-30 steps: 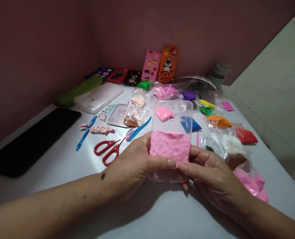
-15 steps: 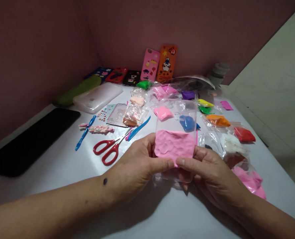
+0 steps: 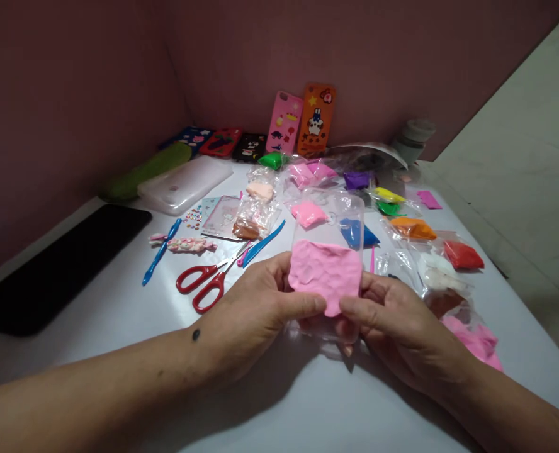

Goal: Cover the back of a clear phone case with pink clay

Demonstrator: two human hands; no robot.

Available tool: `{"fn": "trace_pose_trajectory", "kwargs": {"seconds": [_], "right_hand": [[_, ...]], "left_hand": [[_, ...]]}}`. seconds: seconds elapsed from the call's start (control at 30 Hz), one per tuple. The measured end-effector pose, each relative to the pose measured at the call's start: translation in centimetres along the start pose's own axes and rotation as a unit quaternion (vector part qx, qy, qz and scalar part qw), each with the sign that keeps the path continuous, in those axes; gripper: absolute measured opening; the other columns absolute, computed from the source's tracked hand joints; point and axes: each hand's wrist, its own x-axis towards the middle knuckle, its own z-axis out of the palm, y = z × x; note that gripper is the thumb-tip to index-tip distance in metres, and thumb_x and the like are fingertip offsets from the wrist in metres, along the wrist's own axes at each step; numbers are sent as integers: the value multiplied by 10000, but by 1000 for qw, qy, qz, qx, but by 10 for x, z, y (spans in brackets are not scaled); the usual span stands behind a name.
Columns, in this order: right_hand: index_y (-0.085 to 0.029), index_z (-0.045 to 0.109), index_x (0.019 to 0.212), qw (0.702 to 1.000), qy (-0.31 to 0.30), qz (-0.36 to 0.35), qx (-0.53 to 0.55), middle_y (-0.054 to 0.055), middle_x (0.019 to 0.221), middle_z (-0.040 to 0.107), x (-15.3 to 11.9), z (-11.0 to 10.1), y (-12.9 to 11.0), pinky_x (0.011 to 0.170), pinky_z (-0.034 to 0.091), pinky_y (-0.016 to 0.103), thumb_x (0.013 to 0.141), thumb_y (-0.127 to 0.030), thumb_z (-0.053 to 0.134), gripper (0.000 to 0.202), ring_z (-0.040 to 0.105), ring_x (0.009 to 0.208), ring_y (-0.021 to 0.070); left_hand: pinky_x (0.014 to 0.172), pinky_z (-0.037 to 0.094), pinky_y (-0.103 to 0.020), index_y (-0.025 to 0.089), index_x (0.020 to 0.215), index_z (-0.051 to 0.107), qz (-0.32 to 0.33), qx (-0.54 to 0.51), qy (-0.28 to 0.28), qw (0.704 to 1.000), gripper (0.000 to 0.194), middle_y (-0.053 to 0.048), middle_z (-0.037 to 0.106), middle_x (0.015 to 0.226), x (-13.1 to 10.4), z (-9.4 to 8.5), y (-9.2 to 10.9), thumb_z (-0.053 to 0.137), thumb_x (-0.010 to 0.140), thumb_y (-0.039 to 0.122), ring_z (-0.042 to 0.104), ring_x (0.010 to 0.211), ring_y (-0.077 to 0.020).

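Reddish walls [image 3: 242,50] are backing a white table [image 3: 270,409] in the head view. Left hand [image 3: 255,299] and right hand [image 3: 397,314] are gripping a clear phone case [image 3: 334,231] over the table, thumbs [image 3: 367,310] resting on pink clay [image 3: 324,270] covering its middle. Its long axis is running away toward the walls. Cartoon card [image 3: 223,217]: any lettering is appearing too small to read.

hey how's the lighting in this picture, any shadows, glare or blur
Head view: dim reddish wall, shadow on the smooth white tabletop below the bare left hand and bare right hand; head view: glints on the clear plastic brown-filled bag; head view: the grey cylindrical jar looks soft.
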Motion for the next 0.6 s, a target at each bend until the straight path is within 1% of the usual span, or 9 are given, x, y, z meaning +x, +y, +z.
{"fn": "trace_pose_trajectory", "kwargs": {"seconds": [0.1,0.2,0.33,0.47,0.6], "right_hand": [[-139,679,774,1000,12,10,21,24,606,618,-1,1,-2,478,472,221,791,-351,702,213,546,504,109],[-138,650,775,999,33,19,4,17,602,601,-1,-1,1,454,483,238,790,-368,700,236,559,481,121],[-149,638,796,999,37,23,-12,2,615,600,0,-3,6,461,477,229,816,-341,680,198,560,468,107],[-153,644,802,999,29,26,9,1,634,601,-1,-3,7,482,476,222,826,-270,658,120,559,492,101],[-153,654,805,999,34,23,9,2,644,591,-2,-3,7,485,475,212,803,-224,669,72,552,519,101]], "left_hand": [[707,475,-244,156,888,638,27,-25,-23,999,153,-30,685,794,0,-1,-1,625,756,80,630,724,-141],[757,492,-283,144,929,640,25,-28,-21,999,200,-61,704,857,-1,-1,-1,597,755,55,650,778,-174],[725,500,-271,132,894,641,26,-38,-36,998,156,-61,705,798,-1,1,1,596,762,60,653,721,-164],[655,472,-213,139,877,643,25,-39,-6,999,168,-31,688,751,0,1,2,632,736,49,625,674,-125],[646,456,-219,145,867,617,22,-34,14,999,172,-15,667,720,1,1,1,637,724,51,600,650,-119]]}}
